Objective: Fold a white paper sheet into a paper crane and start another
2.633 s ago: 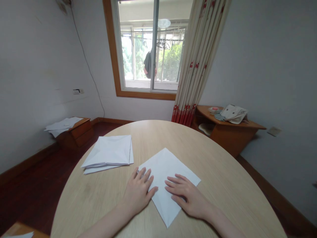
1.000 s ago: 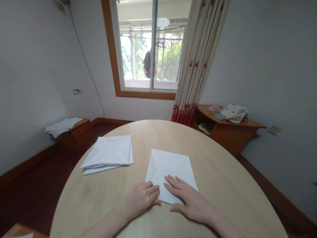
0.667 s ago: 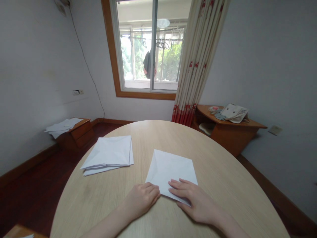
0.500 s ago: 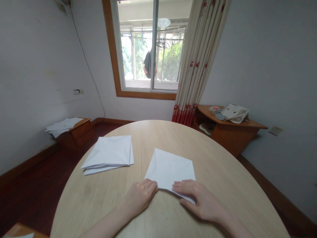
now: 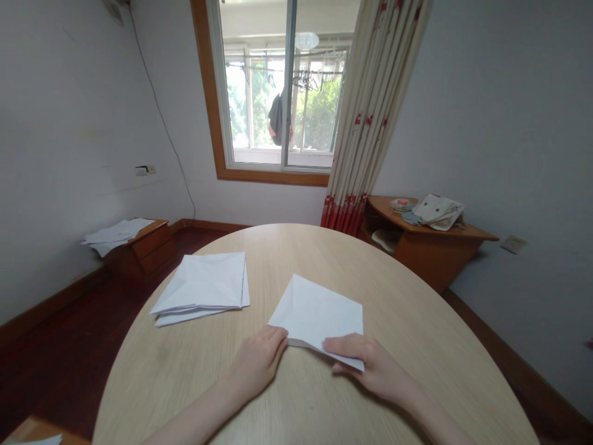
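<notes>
A folded sheet of white paper (image 5: 324, 312) lies on the light wood table in front of me, its near edge slightly raised. My left hand (image 5: 262, 358) is closed on the paper's near left corner, fingertips pressed together there. At the near right corner my right hand (image 5: 368, 361) grips the paper, fingers on top and thumb beneath. To the left rests a stack of folded white papers (image 5: 204, 281), touched by neither hand.
The round table (image 5: 287, 247) fills the foreground. Beyond it stand a low cabinet with papers (image 5: 148, 244) at left and a corner desk (image 5: 430, 247) with a cloth bag (image 5: 440, 211) at right. A curtain (image 5: 365, 117) hangs beside the window.
The paper has turned slightly, and its near edge has lifted a little. My left hand has shifted slightly left and up; my right fingers have closed more around the right corner.
</notes>
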`<state>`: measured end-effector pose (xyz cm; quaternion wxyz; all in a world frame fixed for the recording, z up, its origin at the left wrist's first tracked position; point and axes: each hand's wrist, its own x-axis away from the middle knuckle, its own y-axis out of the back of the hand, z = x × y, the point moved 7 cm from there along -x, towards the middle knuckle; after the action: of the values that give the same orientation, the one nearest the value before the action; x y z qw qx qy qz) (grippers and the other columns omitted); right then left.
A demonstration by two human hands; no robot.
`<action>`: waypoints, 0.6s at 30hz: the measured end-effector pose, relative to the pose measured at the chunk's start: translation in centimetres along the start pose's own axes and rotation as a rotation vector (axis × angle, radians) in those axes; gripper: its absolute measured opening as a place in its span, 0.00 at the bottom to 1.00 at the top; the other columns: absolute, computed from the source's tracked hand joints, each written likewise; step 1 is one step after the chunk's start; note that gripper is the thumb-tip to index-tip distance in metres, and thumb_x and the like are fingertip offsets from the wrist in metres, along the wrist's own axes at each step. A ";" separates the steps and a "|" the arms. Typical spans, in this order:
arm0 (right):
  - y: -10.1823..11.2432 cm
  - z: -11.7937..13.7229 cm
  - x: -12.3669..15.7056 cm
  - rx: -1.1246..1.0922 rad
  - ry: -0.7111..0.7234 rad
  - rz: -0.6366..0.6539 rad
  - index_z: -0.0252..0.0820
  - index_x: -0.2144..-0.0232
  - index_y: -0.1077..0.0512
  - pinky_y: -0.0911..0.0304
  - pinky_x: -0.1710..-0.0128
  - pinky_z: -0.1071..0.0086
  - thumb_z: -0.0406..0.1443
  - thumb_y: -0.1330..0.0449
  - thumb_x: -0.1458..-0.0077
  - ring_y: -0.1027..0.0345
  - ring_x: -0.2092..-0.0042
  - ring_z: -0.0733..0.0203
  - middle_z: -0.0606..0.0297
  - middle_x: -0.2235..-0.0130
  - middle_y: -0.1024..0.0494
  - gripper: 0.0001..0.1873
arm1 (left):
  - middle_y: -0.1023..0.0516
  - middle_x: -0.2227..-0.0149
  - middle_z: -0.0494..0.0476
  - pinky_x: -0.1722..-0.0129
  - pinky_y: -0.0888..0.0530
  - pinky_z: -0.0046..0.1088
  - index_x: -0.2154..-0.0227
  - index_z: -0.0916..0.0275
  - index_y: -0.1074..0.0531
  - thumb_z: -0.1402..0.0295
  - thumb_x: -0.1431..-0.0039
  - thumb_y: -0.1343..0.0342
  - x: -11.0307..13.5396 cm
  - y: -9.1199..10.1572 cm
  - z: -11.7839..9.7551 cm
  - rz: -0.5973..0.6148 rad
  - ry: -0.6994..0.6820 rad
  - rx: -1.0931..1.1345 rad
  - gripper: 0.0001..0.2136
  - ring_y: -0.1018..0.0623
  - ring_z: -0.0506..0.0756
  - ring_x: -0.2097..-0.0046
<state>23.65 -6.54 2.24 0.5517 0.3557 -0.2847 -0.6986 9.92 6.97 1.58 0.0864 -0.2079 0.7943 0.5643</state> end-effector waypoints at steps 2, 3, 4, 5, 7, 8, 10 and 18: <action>0.0 -0.3 -0.2 -0.027 -0.011 -0.019 0.49 0.57 0.23 0.33 0.54 0.62 0.49 0.46 0.41 0.26 0.54 0.52 0.61 0.56 0.20 0.18 | 0.24 0.61 0.56 0.60 0.27 0.31 0.61 0.61 0.32 0.70 0.33 0.59 0.0 0.0 0.2 0.008 0.015 0.009 0.10 0.24 0.56 0.58; 0.1 -0.4 -0.2 -0.045 -0.025 -0.038 0.50 0.59 0.22 0.33 0.56 0.63 0.49 0.46 0.41 0.25 0.56 0.53 0.62 0.57 0.19 0.17 | 0.24 0.61 0.56 0.60 0.27 0.31 0.61 0.61 0.32 0.70 0.33 0.58 0.0 -0.1 0.2 0.011 0.025 0.016 0.09 0.24 0.56 0.58; 0.2 -0.5 -0.3 -0.061 -0.045 -0.062 0.49 0.62 0.21 0.33 0.58 0.65 0.48 0.46 0.41 0.25 0.58 0.54 0.63 0.59 0.18 0.17 | 0.24 0.61 0.55 0.60 0.28 0.31 0.61 0.60 0.32 0.70 0.33 0.57 0.0 -0.1 0.3 0.016 0.036 0.024 0.08 0.24 0.56 0.58; 0.4 -0.6 -0.3 -0.076 -0.069 -0.093 0.49 0.65 0.21 0.33 0.60 0.66 0.47 0.46 0.41 0.24 0.61 0.55 0.64 0.62 0.18 0.16 | 0.24 0.61 0.55 0.60 0.28 0.30 0.61 0.60 0.32 0.70 0.33 0.56 0.0 -0.1 0.3 0.021 0.043 0.030 0.07 0.24 0.56 0.58; 0.9 -0.7 -0.3 -0.102 -0.123 -0.172 0.46 0.70 0.21 0.33 0.64 0.68 0.46 0.46 0.42 0.25 0.66 0.57 0.65 0.68 0.18 0.16 | 0.24 0.61 0.54 0.60 0.28 0.29 0.62 0.60 0.32 0.69 0.34 0.54 0.0 -0.1 0.2 0.029 0.047 0.024 0.06 0.24 0.55 0.58; 1.2 -0.8 -0.3 -0.112 -0.149 -0.221 0.45 0.73 0.22 0.34 0.66 0.69 0.45 0.46 0.42 0.26 0.69 0.58 0.65 0.71 0.18 0.17 | 0.24 0.62 0.53 0.61 0.29 0.29 0.63 0.60 0.32 0.69 0.33 0.54 0.0 0.0 0.1 0.034 0.041 0.011 0.06 0.25 0.55 0.58; 1.9 -1.0 0.0 -0.132 -0.185 -0.335 0.44 0.75 0.23 0.35 0.69 0.71 0.45 0.46 0.44 0.28 0.72 0.59 0.66 0.74 0.20 0.17 | 0.24 0.64 0.53 0.62 0.29 0.29 0.64 0.60 0.32 0.68 0.33 0.55 0.0 0.0 -0.1 0.044 0.022 -0.032 0.08 0.25 0.56 0.59; 2.6 -3.7 0.8 -0.076 -0.316 -0.590 0.43 0.85 0.34 0.49 0.82 0.74 0.52 0.46 0.50 0.46 0.82 0.67 0.74 0.86 0.40 0.23 | 0.25 0.65 0.53 0.64 0.32 0.30 0.67 0.61 0.32 0.69 0.32 0.55 -0.1 -0.1 -0.7 0.046 -0.041 -0.056 0.09 0.27 0.55 0.62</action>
<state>28.01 -7.91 2.00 0.2877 0.2890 -0.2252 -0.8849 10.14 6.36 1.81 0.0840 -0.1804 0.7807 0.5924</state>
